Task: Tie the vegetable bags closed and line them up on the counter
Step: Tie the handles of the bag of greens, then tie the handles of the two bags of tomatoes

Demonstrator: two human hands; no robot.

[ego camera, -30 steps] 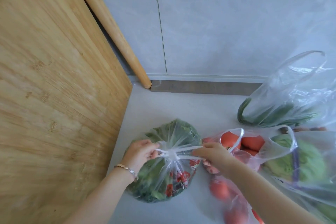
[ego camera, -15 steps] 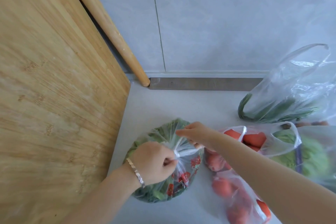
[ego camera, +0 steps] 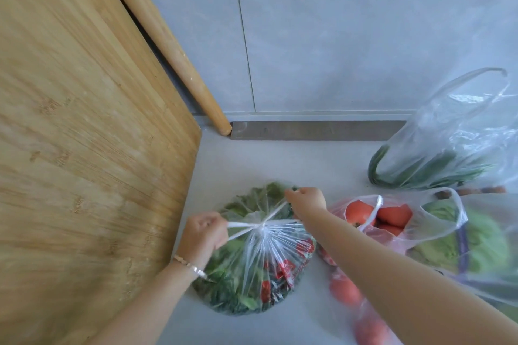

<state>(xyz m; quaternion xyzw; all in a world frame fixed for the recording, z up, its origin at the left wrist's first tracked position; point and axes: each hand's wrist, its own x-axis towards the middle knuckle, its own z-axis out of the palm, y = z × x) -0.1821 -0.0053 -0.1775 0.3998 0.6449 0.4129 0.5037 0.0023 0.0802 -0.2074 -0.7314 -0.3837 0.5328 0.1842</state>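
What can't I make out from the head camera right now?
- Knot on the leafy greens bag: too small to tell whether it is finished.
- Tomato bag: lower part crossed by the right forearm, blurred.
- Cabbage bag: cut off by the right edge.
- Both hands' fingers: curled out of sight.

Lettuce bag [ego camera: 476, 241] blurred, cut off right; lower tomatoes [ego camera: 346, 290] blurred

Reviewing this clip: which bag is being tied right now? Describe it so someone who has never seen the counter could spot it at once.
Start at the big bamboo cutting board leaning on the left; the bag of leafy greens sits on the counter just beside its lower edge. The left hand and right hand pull its handles apart over a knot. Unlike the open tomato bag to its right, its neck is cinched and it bears red print.
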